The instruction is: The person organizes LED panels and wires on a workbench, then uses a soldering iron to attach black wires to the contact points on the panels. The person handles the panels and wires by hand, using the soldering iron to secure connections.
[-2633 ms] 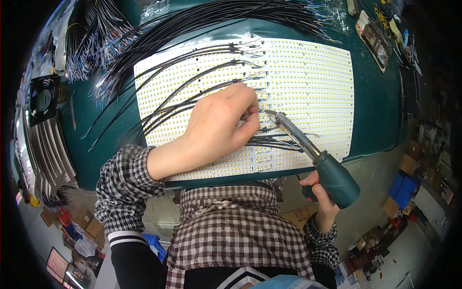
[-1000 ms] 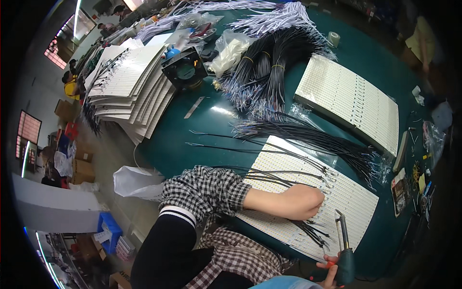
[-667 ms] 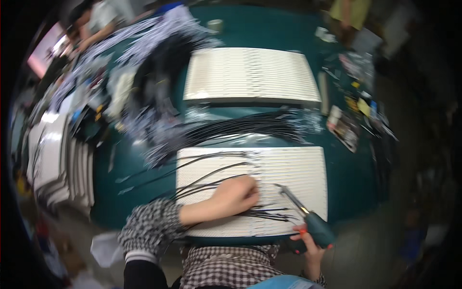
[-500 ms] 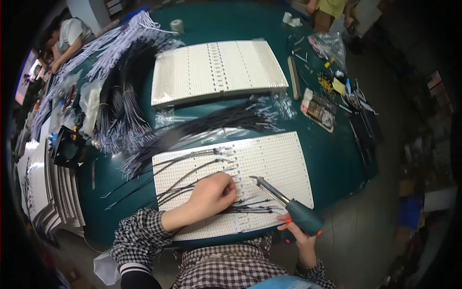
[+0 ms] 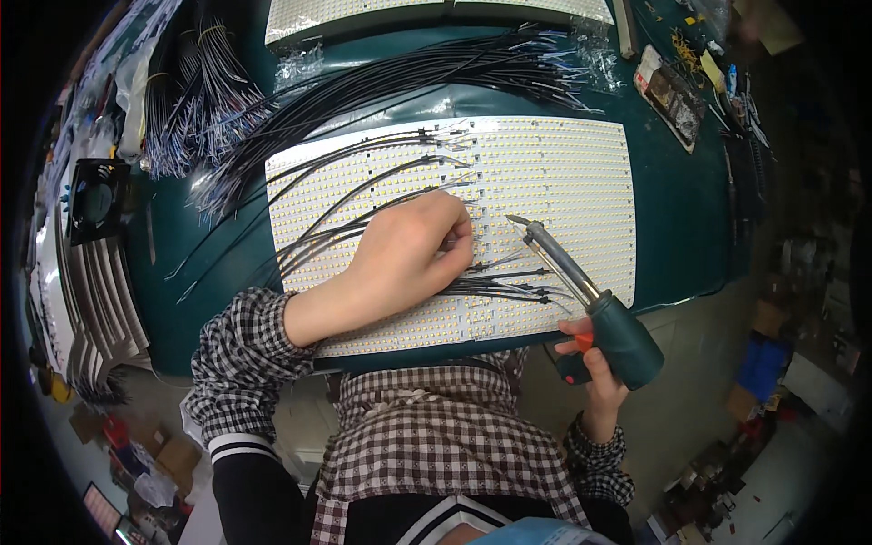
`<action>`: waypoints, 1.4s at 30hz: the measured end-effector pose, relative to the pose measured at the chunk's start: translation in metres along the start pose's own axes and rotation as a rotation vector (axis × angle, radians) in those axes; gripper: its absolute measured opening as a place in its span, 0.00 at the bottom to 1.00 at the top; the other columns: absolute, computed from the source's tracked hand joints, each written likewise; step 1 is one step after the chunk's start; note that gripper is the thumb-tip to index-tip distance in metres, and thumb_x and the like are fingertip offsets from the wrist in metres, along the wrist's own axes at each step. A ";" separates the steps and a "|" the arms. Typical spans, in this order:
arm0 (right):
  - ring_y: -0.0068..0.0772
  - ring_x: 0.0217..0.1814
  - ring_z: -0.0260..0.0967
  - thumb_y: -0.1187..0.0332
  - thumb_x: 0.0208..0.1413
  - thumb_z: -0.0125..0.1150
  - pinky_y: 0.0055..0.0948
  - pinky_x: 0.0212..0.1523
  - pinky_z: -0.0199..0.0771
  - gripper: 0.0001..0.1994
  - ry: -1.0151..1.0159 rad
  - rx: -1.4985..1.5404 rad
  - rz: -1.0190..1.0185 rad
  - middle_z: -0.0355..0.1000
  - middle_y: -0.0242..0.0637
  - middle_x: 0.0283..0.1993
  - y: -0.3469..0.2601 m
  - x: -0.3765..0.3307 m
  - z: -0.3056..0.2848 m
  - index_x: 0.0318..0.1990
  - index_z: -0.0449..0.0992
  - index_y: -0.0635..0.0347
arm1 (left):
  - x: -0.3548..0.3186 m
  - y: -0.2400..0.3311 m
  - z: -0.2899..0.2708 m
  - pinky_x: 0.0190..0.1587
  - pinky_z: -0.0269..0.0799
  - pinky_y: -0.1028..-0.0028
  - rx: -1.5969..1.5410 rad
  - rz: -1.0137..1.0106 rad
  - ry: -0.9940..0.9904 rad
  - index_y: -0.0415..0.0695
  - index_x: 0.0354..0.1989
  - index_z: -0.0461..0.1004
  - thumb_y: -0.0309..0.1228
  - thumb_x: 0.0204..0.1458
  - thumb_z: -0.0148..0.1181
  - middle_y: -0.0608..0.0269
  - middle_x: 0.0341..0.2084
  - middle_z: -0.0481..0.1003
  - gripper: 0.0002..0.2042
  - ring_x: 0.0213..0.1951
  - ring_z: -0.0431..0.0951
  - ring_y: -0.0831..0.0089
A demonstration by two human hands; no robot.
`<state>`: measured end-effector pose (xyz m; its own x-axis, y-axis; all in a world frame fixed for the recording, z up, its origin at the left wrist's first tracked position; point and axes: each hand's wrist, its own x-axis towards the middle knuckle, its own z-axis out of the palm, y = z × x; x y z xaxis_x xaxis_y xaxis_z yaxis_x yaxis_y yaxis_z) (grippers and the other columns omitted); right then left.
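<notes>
1. Left hand (image 5: 413, 254) lies palm down on the white LED panel (image 5: 554, 173), fingers curled, pressing black wires (image 5: 363, 182) against it.
2. Right hand (image 5: 590, 359) is closed around the teal soldering iron (image 5: 590, 300) handle (tip pointing up-left, over the panel just right of the left fingertips).
3. The panel rests on the green table (image 5: 681, 209); a loose wire bundle (image 5: 436, 77) lies beyond it.

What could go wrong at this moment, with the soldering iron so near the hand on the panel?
1. The soldering iron in the right hand has its tip close to the left hand fingers; a slip could burn them.
2. The black wires lie under the iron's shaft; their insulation might get scorched.
3. The tip hovers over the LED panel; a stray touch could damage it.
</notes>
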<state>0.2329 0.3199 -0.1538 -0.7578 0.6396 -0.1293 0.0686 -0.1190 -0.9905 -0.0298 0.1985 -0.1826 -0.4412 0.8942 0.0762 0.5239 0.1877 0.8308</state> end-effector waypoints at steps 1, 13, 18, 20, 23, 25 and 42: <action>0.38 0.44 0.75 0.72 0.56 0.59 0.33 0.42 0.78 0.22 -0.008 -0.001 0.001 0.73 0.53 0.47 -0.001 0.000 -0.001 0.56 0.65 0.74 | 0.001 0.001 0.000 0.27 0.70 0.71 0.020 0.007 -0.004 0.40 0.28 0.71 0.25 0.44 0.60 0.59 0.23 0.72 0.05 0.25 0.75 0.67; 0.39 0.37 0.75 0.65 0.55 0.59 0.35 0.39 0.77 0.22 0.005 -0.116 0.099 0.73 0.51 0.39 -0.010 -0.004 0.003 0.49 0.68 0.78 | 0.002 0.002 0.004 0.26 0.71 0.70 0.063 0.004 -0.001 0.40 0.28 0.70 0.24 0.45 0.59 0.58 0.23 0.72 0.04 0.24 0.75 0.64; 0.40 0.33 0.74 0.63 0.54 0.59 0.37 0.38 0.77 0.19 0.007 -0.185 0.068 0.73 0.49 0.34 -0.008 -0.003 0.005 0.41 0.70 0.78 | -0.001 0.001 0.005 0.26 0.70 0.69 0.095 0.019 0.021 0.40 0.28 0.70 0.23 0.45 0.59 0.59 0.24 0.72 0.04 0.24 0.75 0.64; 0.40 0.33 0.74 0.64 0.54 0.59 0.36 0.37 0.76 0.18 0.020 -0.187 0.072 0.72 0.49 0.33 -0.008 -0.003 0.006 0.39 0.70 0.77 | 0.000 0.001 0.006 0.26 0.70 0.69 0.106 0.032 0.020 0.40 0.28 0.70 0.23 0.45 0.59 0.59 0.24 0.72 0.04 0.24 0.75 0.64; 0.40 0.33 0.73 0.64 0.53 0.59 0.35 0.37 0.76 0.17 -0.008 -0.206 0.156 0.72 0.49 0.33 -0.010 -0.005 0.003 0.38 0.70 0.76 | 0.000 0.001 0.007 0.26 0.70 0.69 0.126 0.043 0.027 0.41 0.28 0.70 0.23 0.45 0.59 0.59 0.24 0.72 0.05 0.24 0.75 0.64; 0.40 0.33 0.73 0.65 0.53 0.59 0.35 0.37 0.76 0.17 -0.015 -0.211 0.180 0.72 0.49 0.33 -0.011 -0.006 0.002 0.38 0.71 0.76 | -0.001 0.002 0.008 0.26 0.70 0.70 0.132 0.044 0.029 0.41 0.28 0.70 0.23 0.45 0.60 0.59 0.24 0.72 0.05 0.24 0.75 0.64; 0.34 0.34 0.73 0.68 0.53 0.62 0.31 0.37 0.75 0.14 -0.013 -0.185 0.116 0.73 0.44 0.33 0.001 -0.009 -0.001 0.40 0.72 0.73 | -0.002 0.000 0.010 0.25 0.70 0.64 0.119 0.051 0.034 0.41 0.28 0.69 0.25 0.45 0.58 0.58 0.24 0.70 0.05 0.24 0.74 0.58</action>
<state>0.2404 0.3149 -0.1541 -0.7461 0.6199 -0.2431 0.2725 -0.0488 -0.9609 -0.0215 0.2012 -0.1884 -0.4350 0.8900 0.1370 0.6282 0.1909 0.7543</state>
